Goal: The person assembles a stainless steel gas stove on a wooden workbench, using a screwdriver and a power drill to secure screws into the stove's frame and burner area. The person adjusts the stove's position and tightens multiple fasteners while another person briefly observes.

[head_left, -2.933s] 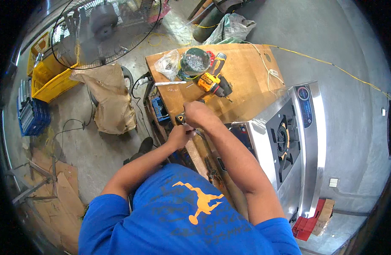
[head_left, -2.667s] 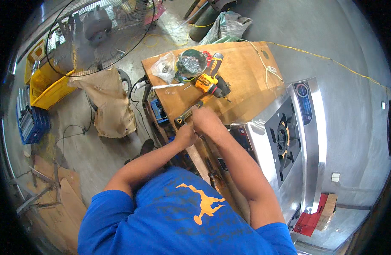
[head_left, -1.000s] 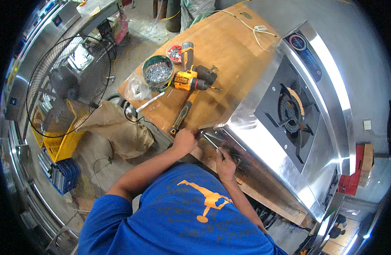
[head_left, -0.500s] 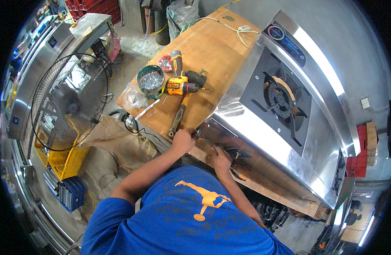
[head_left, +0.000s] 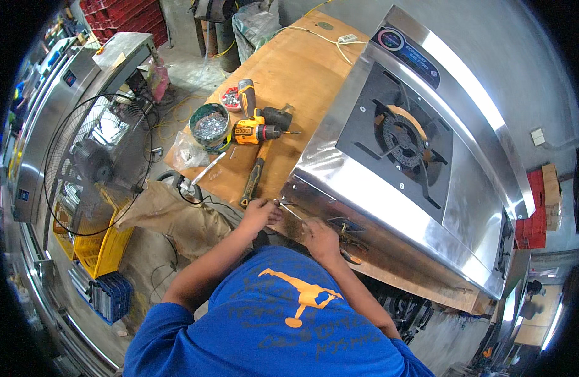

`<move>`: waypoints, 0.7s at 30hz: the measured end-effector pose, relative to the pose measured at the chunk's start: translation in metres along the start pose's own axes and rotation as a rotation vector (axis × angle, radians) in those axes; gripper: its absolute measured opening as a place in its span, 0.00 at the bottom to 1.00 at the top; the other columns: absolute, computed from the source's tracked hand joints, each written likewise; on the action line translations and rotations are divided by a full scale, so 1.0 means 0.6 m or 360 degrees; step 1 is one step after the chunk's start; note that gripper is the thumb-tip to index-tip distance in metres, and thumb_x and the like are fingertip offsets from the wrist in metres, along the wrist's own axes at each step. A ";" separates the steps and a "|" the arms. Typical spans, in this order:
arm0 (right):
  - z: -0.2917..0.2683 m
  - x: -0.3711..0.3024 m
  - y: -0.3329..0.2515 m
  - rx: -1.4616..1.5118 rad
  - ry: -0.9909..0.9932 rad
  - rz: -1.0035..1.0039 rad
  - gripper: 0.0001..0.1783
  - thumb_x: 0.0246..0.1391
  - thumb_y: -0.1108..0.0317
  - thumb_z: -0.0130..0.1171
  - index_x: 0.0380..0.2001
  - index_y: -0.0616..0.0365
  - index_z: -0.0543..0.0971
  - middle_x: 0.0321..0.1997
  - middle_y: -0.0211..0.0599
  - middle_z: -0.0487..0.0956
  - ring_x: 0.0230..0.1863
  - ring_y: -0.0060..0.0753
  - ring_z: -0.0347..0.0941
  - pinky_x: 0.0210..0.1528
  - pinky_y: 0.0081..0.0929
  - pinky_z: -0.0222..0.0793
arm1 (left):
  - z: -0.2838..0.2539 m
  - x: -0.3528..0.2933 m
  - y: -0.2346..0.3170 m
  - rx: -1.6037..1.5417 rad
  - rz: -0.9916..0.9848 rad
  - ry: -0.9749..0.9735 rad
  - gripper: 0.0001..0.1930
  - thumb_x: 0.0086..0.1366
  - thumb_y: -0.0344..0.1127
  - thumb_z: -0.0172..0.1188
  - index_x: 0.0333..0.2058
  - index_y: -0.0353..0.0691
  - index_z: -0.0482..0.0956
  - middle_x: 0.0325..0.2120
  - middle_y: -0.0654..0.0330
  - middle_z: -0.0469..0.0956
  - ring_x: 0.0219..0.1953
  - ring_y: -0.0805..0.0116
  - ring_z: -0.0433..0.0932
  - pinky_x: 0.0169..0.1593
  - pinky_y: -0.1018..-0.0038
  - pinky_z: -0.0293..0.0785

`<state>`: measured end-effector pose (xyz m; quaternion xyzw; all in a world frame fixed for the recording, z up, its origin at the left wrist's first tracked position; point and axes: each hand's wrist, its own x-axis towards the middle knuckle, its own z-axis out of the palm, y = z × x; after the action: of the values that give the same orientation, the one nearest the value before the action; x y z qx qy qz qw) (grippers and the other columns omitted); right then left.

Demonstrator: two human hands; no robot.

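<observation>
My right hand [head_left: 321, 240] is closed around one end of a thin metal rod-like tool [head_left: 291, 211]. The tool slants up and left along the open front of a stainless steel gas stove [head_left: 302, 188]. Next to its other end, my left hand [head_left: 259, 215] has its fingers curled; what they hold, if anything, is hidden. Just beyond that hand, a hammer [head_left: 255, 179] lies on the wooden table with its handle toward me. To the right of my right hand, a brass-coloured fitting [head_left: 345, 227] shows in the stove's front, above an orange-handled tool [head_left: 350, 257].
A yellow cordless drill [head_left: 248, 131], a bowl of small metal parts [head_left: 211, 125], a red dish of hardware [head_left: 230, 98] and a white marker [head_left: 208, 168] lie on the table [head_left: 302, 69]. A standing fan [head_left: 91, 160] and yellow crate [head_left: 104, 251] are at left.
My view has shifted, so table and stove sit slightly further left. My left hand has turned a little, and more of the metal tool shows between my hands.
</observation>
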<state>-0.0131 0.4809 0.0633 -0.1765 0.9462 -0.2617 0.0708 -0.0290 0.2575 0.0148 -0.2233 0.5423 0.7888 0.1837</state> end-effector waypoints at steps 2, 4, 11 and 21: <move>-0.010 0.011 -0.014 0.0057 -0.0046 -0.0111 0.17 0.65 0.62 0.50 0.53 0.51 0.78 0.51 0.47 0.81 0.44 0.56 0.80 0.45 0.48 0.78 | -0.001 -0.007 0.005 -0.0427 -0.0183 -0.0082 0.12 0.72 0.40 0.58 0.44 0.37 0.76 0.36 0.58 0.82 0.36 0.65 0.84 0.36 0.70 0.80; -0.010 0.032 -0.023 0.0126 -0.0062 -0.0188 0.18 0.66 0.61 0.49 0.55 0.51 0.77 0.51 0.47 0.80 0.46 0.58 0.80 0.47 0.48 0.78 | 0.000 -0.014 0.015 -0.0527 -0.0152 -0.0154 0.12 0.73 0.40 0.58 0.45 0.38 0.75 0.38 0.58 0.82 0.39 0.65 0.84 0.38 0.70 0.81; 0.037 0.069 -0.015 0.0427 -0.0097 -0.0180 0.18 0.67 0.63 0.52 0.58 0.52 0.75 0.49 0.49 0.82 0.45 0.61 0.79 0.46 0.47 0.77 | -0.006 -0.024 0.023 -0.0334 -0.0226 -0.0125 0.11 0.74 0.40 0.57 0.47 0.39 0.74 0.40 0.56 0.81 0.41 0.63 0.83 0.46 0.65 0.82; 0.110 0.104 -0.015 0.2117 -0.0616 0.1070 0.17 0.69 0.54 0.56 0.47 0.55 0.79 0.39 0.32 0.84 0.33 0.25 0.80 0.33 0.24 0.78 | -0.075 0.009 0.019 -0.0319 -0.0052 0.0240 0.11 0.72 0.40 0.60 0.45 0.40 0.75 0.40 0.59 0.81 0.42 0.65 0.84 0.47 0.67 0.81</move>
<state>-0.0532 0.4192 0.0092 0.1576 0.5632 -0.7044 0.4021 -0.0330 0.2113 0.0066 -0.3082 0.4694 0.8169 0.1321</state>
